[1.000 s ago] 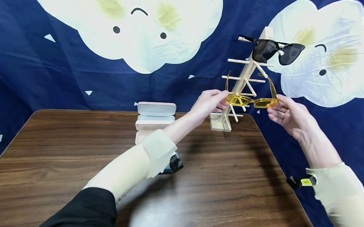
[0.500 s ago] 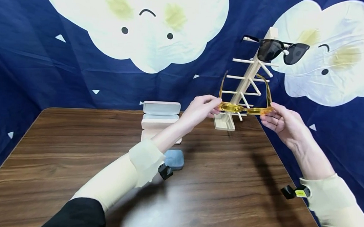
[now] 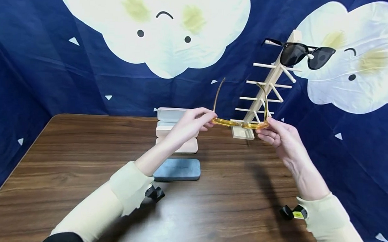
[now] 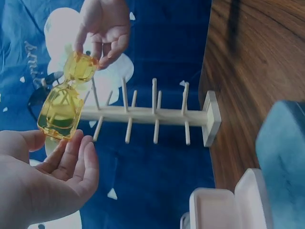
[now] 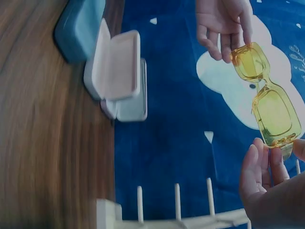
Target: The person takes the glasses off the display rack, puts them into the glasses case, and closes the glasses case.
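Yellow see-through sunglasses (image 3: 225, 122) are held up above the table, temples unfolded and pointing away. My left hand (image 3: 194, 121) pinches their left front corner between thumb and fingers, and my right hand (image 3: 282, 137) pinches the right corner. In the left wrist view both yellow lenses (image 4: 61, 110) show between the two hands. Behind the sunglasses stands a wooden display rack (image 3: 270, 79) with pegs on both sides. Black sunglasses (image 3: 294, 54) hang at its top. In the right wrist view the rack's pegs (image 5: 177, 200) lie below the right hand.
Open pale pink glasses cases (image 3: 188, 146) stand at the table's back, partly behind my left hand. In front of them lies a closed blue glasses case (image 3: 179, 169). The brown wooden table (image 3: 92, 149) ends before a dark blue cloth (image 3: 94, 84) with printed clouds.
Both hands have carried the yellow sunglasses left and slightly down, away from the rack. The sunglasses have tipped so the lenses look thinner from above. The blue case has come into sight.
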{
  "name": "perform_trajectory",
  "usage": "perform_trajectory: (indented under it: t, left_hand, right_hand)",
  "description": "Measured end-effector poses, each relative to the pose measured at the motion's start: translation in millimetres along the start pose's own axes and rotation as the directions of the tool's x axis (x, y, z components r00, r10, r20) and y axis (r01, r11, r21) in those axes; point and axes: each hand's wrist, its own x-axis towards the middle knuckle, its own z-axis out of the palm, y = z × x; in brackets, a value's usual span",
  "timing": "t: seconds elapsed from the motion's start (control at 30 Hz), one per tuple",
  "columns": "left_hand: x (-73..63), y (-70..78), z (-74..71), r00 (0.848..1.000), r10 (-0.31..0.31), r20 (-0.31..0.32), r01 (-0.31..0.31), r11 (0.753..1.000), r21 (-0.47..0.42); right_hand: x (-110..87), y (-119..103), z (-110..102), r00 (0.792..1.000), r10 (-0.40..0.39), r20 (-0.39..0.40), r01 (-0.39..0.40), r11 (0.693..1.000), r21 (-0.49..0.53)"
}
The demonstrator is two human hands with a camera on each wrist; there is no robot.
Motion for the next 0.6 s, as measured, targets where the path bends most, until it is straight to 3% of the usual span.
perform_trajectory:
  t: [0.33,0.6]
  left_hand:
    - [-31.3,-21.4,-32.4,0.999,-0.024,-0.041,0.025,0.999,0.026]
    - [-55.2,-38.5,-54.3,0.996,-0.036,-0.083,0.042,0.997,0.067]
  right_hand:
    - [6.6,32.3,33.0,0.999,0.029,-0.025,-0.030,0.999,-0.045]
    - [10.5,57.2,55.6,1.000,0.008,-0.018,-0.011,0.979,-0.206]
